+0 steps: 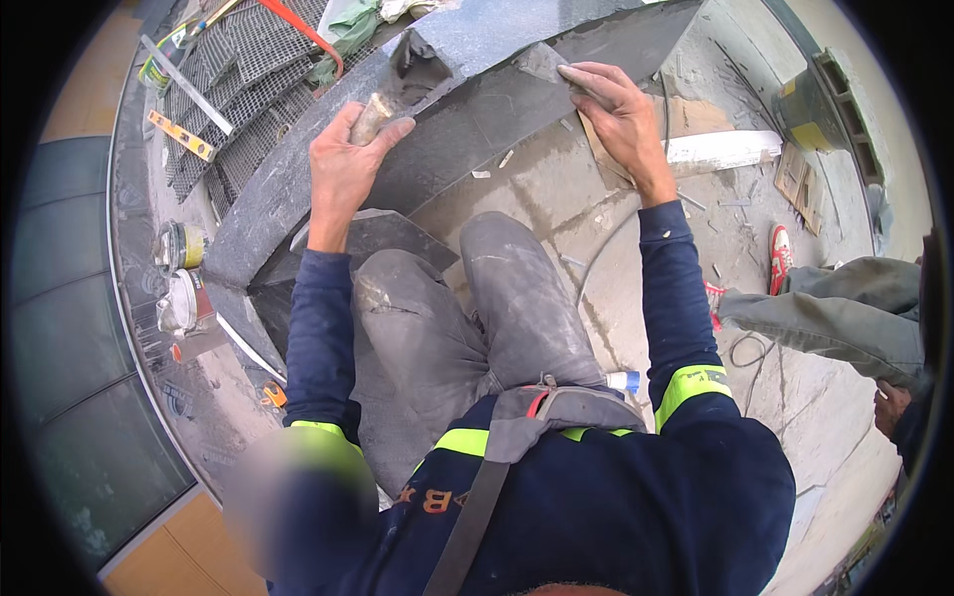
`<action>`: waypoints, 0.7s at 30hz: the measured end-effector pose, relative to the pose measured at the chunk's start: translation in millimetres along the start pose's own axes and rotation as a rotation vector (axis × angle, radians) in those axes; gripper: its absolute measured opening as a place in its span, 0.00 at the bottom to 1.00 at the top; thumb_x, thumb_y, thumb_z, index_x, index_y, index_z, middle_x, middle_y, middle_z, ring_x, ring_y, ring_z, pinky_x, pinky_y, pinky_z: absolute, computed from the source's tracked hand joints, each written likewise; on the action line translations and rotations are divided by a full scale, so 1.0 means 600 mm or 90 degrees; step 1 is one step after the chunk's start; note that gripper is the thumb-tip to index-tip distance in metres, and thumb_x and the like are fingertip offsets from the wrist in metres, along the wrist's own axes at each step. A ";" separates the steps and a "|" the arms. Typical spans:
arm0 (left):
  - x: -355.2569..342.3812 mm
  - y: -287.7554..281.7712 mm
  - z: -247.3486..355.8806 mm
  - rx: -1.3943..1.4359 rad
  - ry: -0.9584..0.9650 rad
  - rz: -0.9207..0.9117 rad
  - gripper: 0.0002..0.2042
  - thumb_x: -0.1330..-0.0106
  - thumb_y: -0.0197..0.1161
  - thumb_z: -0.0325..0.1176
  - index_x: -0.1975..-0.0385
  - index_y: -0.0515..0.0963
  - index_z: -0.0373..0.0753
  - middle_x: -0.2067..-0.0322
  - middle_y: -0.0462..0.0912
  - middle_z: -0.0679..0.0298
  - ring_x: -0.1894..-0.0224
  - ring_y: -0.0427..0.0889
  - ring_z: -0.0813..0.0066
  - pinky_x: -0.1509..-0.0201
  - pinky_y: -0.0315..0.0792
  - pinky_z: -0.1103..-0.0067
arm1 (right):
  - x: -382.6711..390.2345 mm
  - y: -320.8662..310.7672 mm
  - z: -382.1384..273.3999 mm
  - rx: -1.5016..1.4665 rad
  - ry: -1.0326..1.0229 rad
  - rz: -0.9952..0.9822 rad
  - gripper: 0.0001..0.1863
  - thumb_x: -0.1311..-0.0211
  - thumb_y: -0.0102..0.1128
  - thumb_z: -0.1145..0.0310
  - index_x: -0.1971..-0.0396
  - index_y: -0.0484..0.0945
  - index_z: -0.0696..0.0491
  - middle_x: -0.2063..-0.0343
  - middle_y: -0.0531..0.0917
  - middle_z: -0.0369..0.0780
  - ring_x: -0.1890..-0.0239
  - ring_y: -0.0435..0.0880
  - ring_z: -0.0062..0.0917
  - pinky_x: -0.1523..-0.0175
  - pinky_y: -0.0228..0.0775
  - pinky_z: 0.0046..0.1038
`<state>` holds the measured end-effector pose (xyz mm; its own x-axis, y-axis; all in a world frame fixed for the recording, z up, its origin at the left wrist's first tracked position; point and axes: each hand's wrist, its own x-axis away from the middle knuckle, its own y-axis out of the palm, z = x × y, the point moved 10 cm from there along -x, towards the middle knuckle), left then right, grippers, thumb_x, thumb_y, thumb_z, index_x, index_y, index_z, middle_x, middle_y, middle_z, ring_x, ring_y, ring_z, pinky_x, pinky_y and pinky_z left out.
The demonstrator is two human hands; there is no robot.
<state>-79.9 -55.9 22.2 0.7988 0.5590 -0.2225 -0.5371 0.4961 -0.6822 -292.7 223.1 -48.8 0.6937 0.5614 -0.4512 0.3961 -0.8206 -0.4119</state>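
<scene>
My left hand (pixel 348 149) is closed round the pale, worn handle (pixel 372 119) of a trowel. The trowel's dark grey blade (pixel 422 77) lies over the top edge of a long grey stone slab ledge (pixel 288 164). My right hand (pixel 621 114) is closed, fingers above and thumb below, on a flat grey triangular piece (pixel 542 63). This piece rests against the ledge's edge, and whether it is stone or metal I cannot tell. Below the edge, the ledge's dark vertical face (pixel 467 139) runs in front of my knees.
Stacked black mesh panels (pixel 238 70), a yellow spirit level (pixel 182 136) and buckets (pixel 185 301) lie left beyond the ledge. A cable (pixel 596 263) crosses the debris-strewn floor. Another person's leg (pixel 830 313) and red shoe (pixel 780 258) are at right, near a dark bucket (pixel 803 114).
</scene>
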 end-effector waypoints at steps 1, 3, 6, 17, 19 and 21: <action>-0.020 -0.023 0.010 -0.021 0.001 0.015 0.23 0.36 0.78 0.54 0.65 0.83 0.36 0.76 0.76 0.69 0.70 0.72 0.80 0.63 0.70 0.77 | 0.009 0.018 0.012 -0.068 0.024 0.079 0.23 0.37 0.73 0.67 0.40 0.86 0.48 0.40 0.85 0.40 0.41 0.84 0.32 0.35 0.74 0.29; 0.029 0.005 0.008 -0.012 -0.074 0.037 0.23 0.34 0.75 0.53 0.65 0.82 0.35 0.75 0.76 0.69 0.70 0.73 0.80 0.63 0.69 0.77 | 0.102 0.049 0.066 -0.148 0.164 0.134 0.24 0.37 0.73 0.68 0.40 0.85 0.48 0.42 0.85 0.40 0.42 0.84 0.32 0.36 0.75 0.29; -0.017 -0.027 0.037 0.014 -0.041 0.071 0.22 0.25 0.65 0.53 0.63 0.82 0.35 0.74 0.74 0.71 0.70 0.69 0.82 0.65 0.65 0.80 | 0.137 0.167 0.083 -0.249 0.327 0.264 0.25 0.37 0.73 0.68 0.38 0.84 0.49 0.44 0.85 0.42 0.42 0.84 0.32 0.36 0.75 0.30; 0.009 0.029 0.023 0.127 -0.079 0.013 0.21 0.18 0.55 0.51 0.52 0.82 0.35 0.67 0.75 0.69 0.66 0.71 0.81 0.61 0.65 0.81 | 0.131 0.304 0.063 -0.247 0.358 0.372 0.26 0.36 0.70 0.71 0.36 0.82 0.50 0.45 0.81 0.45 0.43 0.81 0.36 0.39 0.74 0.34; 0.004 0.038 0.018 0.143 -0.067 0.011 0.22 0.18 0.55 0.51 0.52 0.82 0.35 0.67 0.75 0.69 0.67 0.71 0.81 0.61 0.65 0.81 | 0.134 0.310 0.055 -0.242 0.342 0.371 0.26 0.37 0.71 0.72 0.38 0.84 0.51 0.46 0.81 0.44 0.44 0.82 0.36 0.41 0.75 0.34; -0.002 0.040 0.012 0.155 -0.069 0.022 0.22 0.18 0.55 0.51 0.52 0.82 0.35 0.67 0.75 0.69 0.67 0.71 0.81 0.61 0.65 0.81 | 0.138 0.320 0.049 -0.231 0.329 0.354 0.26 0.38 0.72 0.72 0.38 0.84 0.51 0.46 0.81 0.44 0.44 0.82 0.36 0.41 0.75 0.33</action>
<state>-95.6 -40.1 11.2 0.7524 0.6397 -0.1575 -0.6231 0.6134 -0.4853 -176.6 115.3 -188.4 0.9982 0.0178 -0.0570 0.0225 -0.9962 0.0837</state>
